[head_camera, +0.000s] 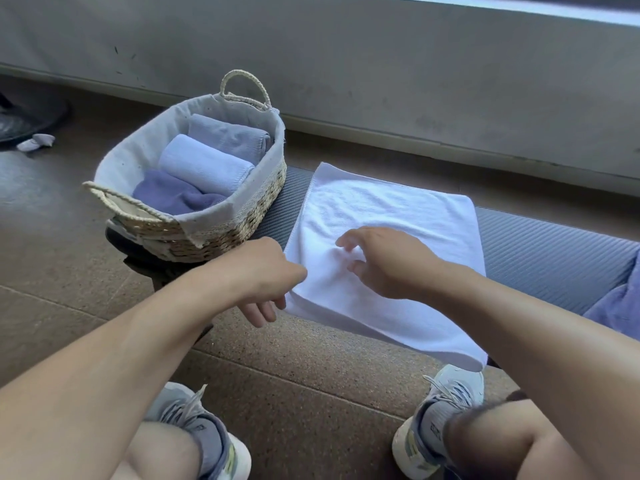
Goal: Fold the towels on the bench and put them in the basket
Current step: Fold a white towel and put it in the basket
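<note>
A white towel (388, 209) lies folded in half across the grey ribbed bench (547, 251), its near edge hanging over the front. My left hand (266, 282) pinches the towel's near left corner. My right hand (388, 261) hovers over the towel's middle with fingers spread, holding nothing. A woven basket (242, 220) with a cloth liner stands on the bench's left end. Inside it lie a dark purple towel (169, 195), a light blue rolled towel (204, 164) and a grey-lilac towel (228, 136).
Another purple towel (620, 306) lies on the bench at the right edge. My two grey sneakers (446, 410) stand on the brown floor below. A grey wall runs behind the bench. A crumpled cloth (36, 142) lies on the floor far left.
</note>
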Demonstrator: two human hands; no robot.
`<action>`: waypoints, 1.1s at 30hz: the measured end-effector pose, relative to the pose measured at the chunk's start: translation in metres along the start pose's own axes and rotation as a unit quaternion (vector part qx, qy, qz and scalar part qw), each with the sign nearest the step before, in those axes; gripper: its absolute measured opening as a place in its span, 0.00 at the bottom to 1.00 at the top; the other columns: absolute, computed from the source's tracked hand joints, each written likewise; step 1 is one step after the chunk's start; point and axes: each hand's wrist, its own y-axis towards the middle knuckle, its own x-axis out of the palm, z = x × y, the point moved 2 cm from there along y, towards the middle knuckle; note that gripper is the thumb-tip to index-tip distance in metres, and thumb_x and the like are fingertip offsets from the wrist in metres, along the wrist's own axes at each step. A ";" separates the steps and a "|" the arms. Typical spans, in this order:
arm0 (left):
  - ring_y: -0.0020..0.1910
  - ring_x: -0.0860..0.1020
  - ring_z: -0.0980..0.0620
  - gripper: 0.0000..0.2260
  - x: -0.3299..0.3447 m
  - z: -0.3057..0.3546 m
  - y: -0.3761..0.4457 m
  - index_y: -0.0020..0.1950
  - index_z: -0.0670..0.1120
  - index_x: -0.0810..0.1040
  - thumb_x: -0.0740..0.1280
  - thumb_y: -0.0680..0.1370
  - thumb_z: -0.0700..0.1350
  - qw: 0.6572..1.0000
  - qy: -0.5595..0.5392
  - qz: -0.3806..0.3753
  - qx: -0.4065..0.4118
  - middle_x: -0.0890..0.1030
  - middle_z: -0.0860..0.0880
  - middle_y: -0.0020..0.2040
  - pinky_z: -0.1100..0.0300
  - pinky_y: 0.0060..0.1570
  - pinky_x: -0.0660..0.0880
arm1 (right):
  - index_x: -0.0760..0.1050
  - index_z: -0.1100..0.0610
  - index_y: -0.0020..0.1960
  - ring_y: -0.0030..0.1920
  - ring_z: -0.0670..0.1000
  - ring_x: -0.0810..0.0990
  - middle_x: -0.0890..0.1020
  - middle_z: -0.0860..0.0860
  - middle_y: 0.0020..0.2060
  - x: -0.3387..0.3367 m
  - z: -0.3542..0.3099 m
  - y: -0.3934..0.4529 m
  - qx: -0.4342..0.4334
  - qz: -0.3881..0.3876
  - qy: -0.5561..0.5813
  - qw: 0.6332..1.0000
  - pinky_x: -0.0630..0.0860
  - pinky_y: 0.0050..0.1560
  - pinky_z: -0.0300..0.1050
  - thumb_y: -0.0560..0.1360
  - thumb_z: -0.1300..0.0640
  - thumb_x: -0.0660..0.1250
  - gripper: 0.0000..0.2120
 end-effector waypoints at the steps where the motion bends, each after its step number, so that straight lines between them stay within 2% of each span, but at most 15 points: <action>1: 0.26 0.80 0.41 0.10 -0.001 -0.003 -0.002 0.47 0.34 0.74 0.61 0.75 0.42 1.000 0.021 -0.014 -0.013 0.83 0.42 0.32 0.52 0.30 0.80 | 0.72 0.45 0.69 0.66 0.51 0.74 0.77 0.43 0.65 0.000 -0.001 0.000 -0.003 -0.003 -0.004 1.000 0.74 0.59 0.50 0.81 0.51 0.62 0.17; 3: 0.30 0.83 0.40 0.13 -0.002 -0.006 -0.006 0.48 0.33 0.76 0.61 0.73 0.43 0.997 0.052 -0.044 -0.034 0.84 0.41 0.34 0.51 0.30 0.81 | 0.73 0.45 0.69 0.65 0.52 0.74 0.77 0.45 0.64 0.000 -0.002 -0.002 -0.010 -0.012 -0.015 1.000 0.75 0.58 0.51 0.81 0.49 0.62 0.16; 6: 0.36 0.85 0.37 0.13 -0.003 -0.011 -0.009 0.46 0.34 0.76 0.60 0.73 0.43 0.991 0.086 -0.083 -0.061 0.86 0.40 0.37 0.51 0.31 0.81 | 0.73 0.44 0.68 0.64 0.52 0.73 0.76 0.46 0.63 0.001 -0.004 -0.005 -0.015 -0.028 -0.023 0.999 0.75 0.57 0.51 0.80 0.49 0.64 0.17; 10: 0.43 0.86 0.36 0.12 -0.013 -0.012 -0.011 0.47 0.35 0.78 0.59 0.74 0.42 0.979 0.156 -0.090 -0.093 0.87 0.41 0.40 0.42 0.38 0.84 | 0.73 0.44 0.68 0.66 0.51 0.72 0.75 0.45 0.65 0.000 -0.005 -0.006 -0.012 -0.036 -0.020 0.999 0.75 0.59 0.53 0.80 0.49 0.65 0.17; 13: 0.40 0.86 0.37 0.13 -0.021 -0.016 -0.003 0.47 0.36 0.80 0.60 0.77 0.45 0.982 0.158 -0.050 -0.088 0.87 0.41 0.40 0.44 0.37 0.84 | 0.73 0.43 0.68 0.66 0.51 0.71 0.74 0.45 0.66 0.000 -0.006 -0.007 -0.013 -0.037 -0.018 0.999 0.75 0.60 0.53 0.79 0.48 0.66 0.17; 16: 0.33 0.85 0.42 0.15 -0.020 -0.017 0.008 0.47 0.39 0.81 0.66 0.77 0.51 0.989 0.147 0.022 -0.024 0.86 0.42 0.37 0.48 0.36 0.83 | 0.73 0.43 0.68 0.67 0.51 0.70 0.73 0.45 0.66 0.001 -0.006 -0.007 -0.016 -0.040 -0.019 0.999 0.75 0.60 0.54 0.79 0.49 0.66 0.18; 18: 0.32 0.85 0.44 0.17 -0.017 -0.014 0.012 0.46 0.40 0.81 0.69 0.75 0.55 0.985 0.166 0.052 0.009 0.86 0.43 0.37 0.50 0.37 0.84 | 0.73 0.43 0.68 0.67 0.51 0.70 0.73 0.45 0.66 0.000 -0.006 -0.007 -0.019 -0.042 -0.019 0.999 0.75 0.61 0.55 0.79 0.49 0.67 0.18; 20: 0.32 0.85 0.44 0.17 -0.014 -0.015 0.016 0.45 0.40 0.81 0.72 0.74 0.55 0.985 0.169 0.044 0.011 0.86 0.43 0.38 0.51 0.36 0.84 | 0.73 0.43 0.68 0.67 0.50 0.69 0.73 0.45 0.66 0.000 -0.006 -0.007 -0.021 -0.043 -0.018 0.999 0.75 0.60 0.55 0.78 0.48 0.67 0.18; 24: 0.39 0.87 0.44 0.09 -0.013 -0.018 0.019 0.41 0.42 0.81 0.73 0.74 0.47 0.986 0.168 0.016 0.003 0.86 0.43 0.38 0.55 0.33 0.83 | 0.74 0.42 0.67 0.66 0.50 0.70 0.74 0.45 0.65 -0.001 -0.005 -0.007 -0.021 -0.040 -0.017 0.999 0.75 0.59 0.54 0.78 0.47 0.67 0.17; 27: 0.36 0.85 0.47 0.07 -0.015 -0.014 0.016 0.42 0.41 0.79 0.69 0.79 0.42 0.992 0.124 0.011 0.006 0.86 0.43 0.40 0.57 0.33 0.81 | 0.73 0.43 0.68 0.66 0.50 0.71 0.75 0.45 0.65 -0.003 -0.004 -0.006 -0.011 -0.032 -0.010 0.999 0.75 0.58 0.52 0.79 0.47 0.67 0.18; 29: 0.34 0.84 0.48 0.07 -0.018 -0.011 0.014 0.41 0.41 0.77 0.67 0.79 0.40 0.996 0.089 0.010 0.007 0.85 0.43 0.37 0.58 0.30 0.79 | 0.73 0.44 0.68 0.66 0.50 0.72 0.75 0.46 0.65 -0.005 -0.003 -0.005 -0.007 -0.015 -0.008 1.000 0.74 0.57 0.51 0.79 0.47 0.66 0.18; 33: 0.31 0.82 0.47 0.05 -0.021 -0.014 0.010 0.45 0.39 0.77 0.67 0.79 0.40 0.998 0.063 -0.018 -0.014 0.86 0.43 0.35 0.59 0.30 0.77 | 0.71 0.45 0.72 0.70 0.51 0.68 0.72 0.46 0.71 -0.004 0.000 -0.005 -0.002 0.002 -0.008 1.000 0.73 0.63 0.53 0.79 0.46 0.67 0.22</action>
